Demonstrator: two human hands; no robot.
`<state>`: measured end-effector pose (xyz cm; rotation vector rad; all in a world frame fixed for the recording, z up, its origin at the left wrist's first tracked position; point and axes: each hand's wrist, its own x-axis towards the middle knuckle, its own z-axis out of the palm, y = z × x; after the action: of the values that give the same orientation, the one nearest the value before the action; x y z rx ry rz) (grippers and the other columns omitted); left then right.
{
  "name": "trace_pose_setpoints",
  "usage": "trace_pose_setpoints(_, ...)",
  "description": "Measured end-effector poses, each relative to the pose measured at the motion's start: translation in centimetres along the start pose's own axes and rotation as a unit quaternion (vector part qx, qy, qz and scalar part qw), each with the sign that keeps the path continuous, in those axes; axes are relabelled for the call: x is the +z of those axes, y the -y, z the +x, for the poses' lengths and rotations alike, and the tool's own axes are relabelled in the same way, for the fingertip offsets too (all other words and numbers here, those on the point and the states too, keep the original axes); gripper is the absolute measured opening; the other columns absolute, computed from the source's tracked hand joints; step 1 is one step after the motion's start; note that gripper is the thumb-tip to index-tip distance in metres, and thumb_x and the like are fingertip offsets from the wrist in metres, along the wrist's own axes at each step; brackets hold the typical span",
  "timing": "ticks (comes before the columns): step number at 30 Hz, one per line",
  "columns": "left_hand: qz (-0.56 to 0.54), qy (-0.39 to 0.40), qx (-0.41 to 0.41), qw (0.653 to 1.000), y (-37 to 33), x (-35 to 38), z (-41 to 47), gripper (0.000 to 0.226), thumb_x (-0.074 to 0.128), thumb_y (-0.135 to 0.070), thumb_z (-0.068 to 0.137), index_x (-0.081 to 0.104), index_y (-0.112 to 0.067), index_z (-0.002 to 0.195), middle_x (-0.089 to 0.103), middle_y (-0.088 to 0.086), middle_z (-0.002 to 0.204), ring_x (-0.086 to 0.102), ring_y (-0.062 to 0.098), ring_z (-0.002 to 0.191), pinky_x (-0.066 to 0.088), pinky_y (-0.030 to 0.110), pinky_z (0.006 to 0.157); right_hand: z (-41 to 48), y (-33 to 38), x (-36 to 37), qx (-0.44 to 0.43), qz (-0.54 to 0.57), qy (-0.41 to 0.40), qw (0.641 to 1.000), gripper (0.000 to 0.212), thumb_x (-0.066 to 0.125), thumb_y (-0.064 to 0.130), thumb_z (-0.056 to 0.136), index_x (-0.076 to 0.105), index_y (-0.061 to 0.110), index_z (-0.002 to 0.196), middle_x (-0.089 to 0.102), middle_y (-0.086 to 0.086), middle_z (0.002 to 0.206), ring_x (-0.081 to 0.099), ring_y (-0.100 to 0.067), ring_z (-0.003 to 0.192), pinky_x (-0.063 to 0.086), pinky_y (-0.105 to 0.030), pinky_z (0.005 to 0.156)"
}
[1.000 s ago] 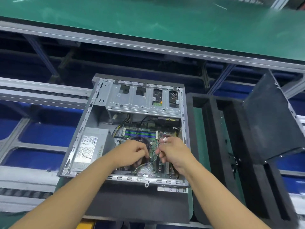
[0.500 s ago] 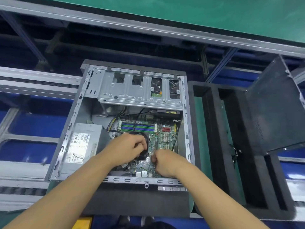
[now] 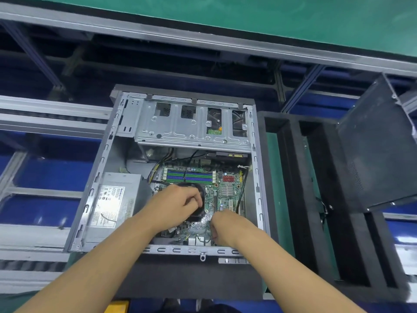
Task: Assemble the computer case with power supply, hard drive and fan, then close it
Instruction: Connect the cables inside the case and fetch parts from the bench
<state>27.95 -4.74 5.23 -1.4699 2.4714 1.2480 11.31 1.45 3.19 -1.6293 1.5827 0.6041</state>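
Observation:
The open computer case lies on its side in front of me. The grey power supply sits in its left part. Through the openings of the metal drive cage at the top, a hard drive shows. My left hand is curled over the black fan on the motherboard. My right hand is pressed down on the board's lower right part, fingers closed on the fan's thin cable; its fingertips are hidden.
A black foam tray with deep slots stands right of the case. The dark side panel leans on its far right. Black foam lies under the case's near edge. A green belt runs across the top.
My right hand has dropped from mid-board, where it held up a white connector, to the board's lower right. My left hand has stayed on the fan. The view has moved closer.

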Motion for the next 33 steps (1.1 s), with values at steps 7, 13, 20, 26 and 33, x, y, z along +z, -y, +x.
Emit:
trace_pose_setpoints(7,-0.017,-0.008,-0.001,1.0,0.2,0.1,-0.1,0.023,0.05,-0.022,0.092,0.064,-0.037,0.081,0.052,-0.018,0.048,0.046,0.004,0.045,0.031,0.026,0.049,-0.2,0.4,-0.4,-0.005,-0.003,-0.019,1.0,0.023,0.058,-0.006,0.093,0.069,0.003,0.111,0.065,-0.015,0.116,0.068,-0.03,0.102,0.057,-0.034,0.087)
trace_pose_setpoints(13,0.008,-0.017,-0.003,1.0,0.3,0.1,-0.2,0.021,0.049,-0.026,0.091,0.062,-0.04,0.083,0.056,-0.021,0.055,0.049,0.001,0.05,0.032,0.026,0.05,-0.9,0.4,-0.9,-0.015,-0.005,-0.015,1.0,0.03,0.053,-0.009,0.096,0.064,-0.001,0.123,0.061,-0.02,0.127,0.065,-0.034,0.111,0.054,-0.038,0.096)
trace_pose_setpoints(20,0.009,-0.082,-0.021,0.996,0.4,0.0,-0.3,0.022,0.048,-0.024,0.094,0.059,-0.041,0.085,0.059,-0.023,0.065,0.053,-0.006,0.056,0.033,0.023,0.048,-1.3,0.6,-1.7,0.019,0.032,-0.077,0.996,0.023,0.059,-0.004,0.096,0.071,0.0,0.115,0.067,-0.015,0.122,0.069,-0.028,0.105,0.055,-0.032,0.092)
trace_pose_setpoints(26,-0.005,-0.093,-0.01,0.996,1.1,0.4,0.1,0.023,0.048,-0.021,0.095,0.062,-0.037,0.088,0.058,-0.026,0.084,0.05,-0.016,0.075,0.034,0.019,0.056,-1.5,0.2,-2.1,0.016,0.045,-0.116,0.992,0.022,0.058,-0.009,0.092,0.073,0.0,0.106,0.071,-0.015,0.112,0.071,-0.028,0.098,0.058,-0.034,0.089)
trace_pose_setpoints(33,-0.002,-0.1,0.016,0.995,1.6,0.8,0.6,0.021,0.05,-0.019,0.095,0.063,-0.034,0.089,0.057,-0.028,0.09,0.051,-0.003,0.09,0.045,0.025,0.08,-1.5,-0.2,-3.5,-0.02,0.051,-0.14,0.989,0.024,0.057,-0.009,0.089,0.072,0.008,0.097,0.069,-0.014,0.109,0.067,-0.031,0.097,0.057,-0.044,0.089)
